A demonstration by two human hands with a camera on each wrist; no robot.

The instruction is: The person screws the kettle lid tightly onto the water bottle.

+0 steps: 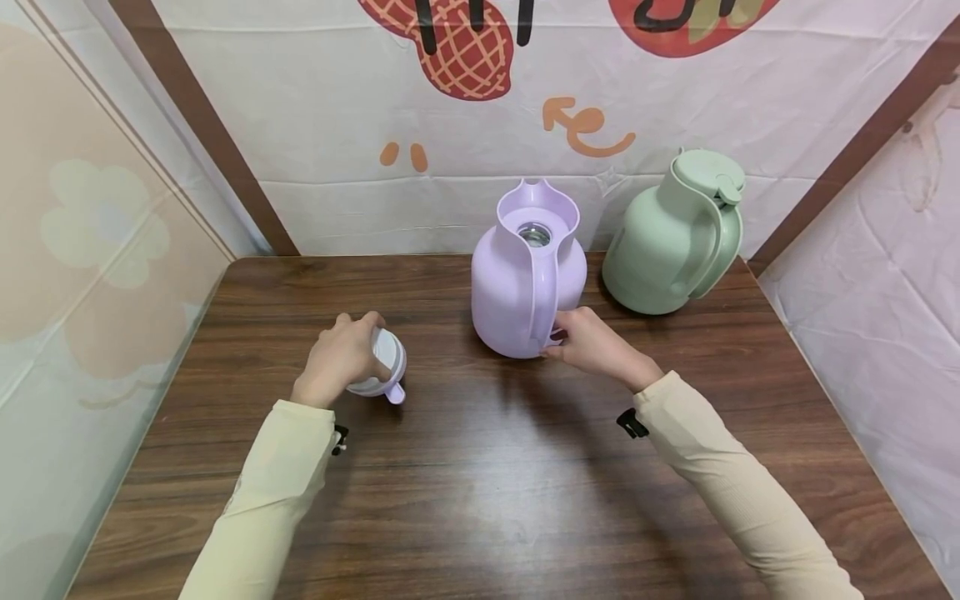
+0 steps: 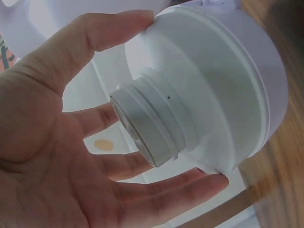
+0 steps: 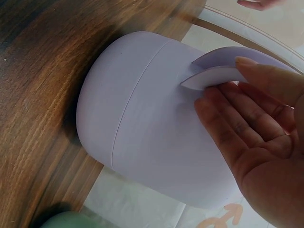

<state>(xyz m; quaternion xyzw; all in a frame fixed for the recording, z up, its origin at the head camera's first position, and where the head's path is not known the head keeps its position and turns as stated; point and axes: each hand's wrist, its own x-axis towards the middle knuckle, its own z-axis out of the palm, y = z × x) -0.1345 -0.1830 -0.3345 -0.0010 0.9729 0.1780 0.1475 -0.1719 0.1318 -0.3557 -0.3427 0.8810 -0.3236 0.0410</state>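
Nearest side, left: left hand [image 1: 337, 354] grips the lid [image 1: 390, 345] round its rim, stopper [image 2: 152, 121] toward the palm. Right hand [image 1: 592, 342] is nearer the lilac jug [image 1: 498, 292], pinching the handle's [image 1: 543, 300] low end, angled in from the right. Jug upright, mouth uncovered, well right of lid, handle's long axis facing near side.

My left grip [image 1: 339, 357] partly hides the lid [image 1: 386, 353]; the worktop [image 1: 487, 500] is cut off before its near edge.
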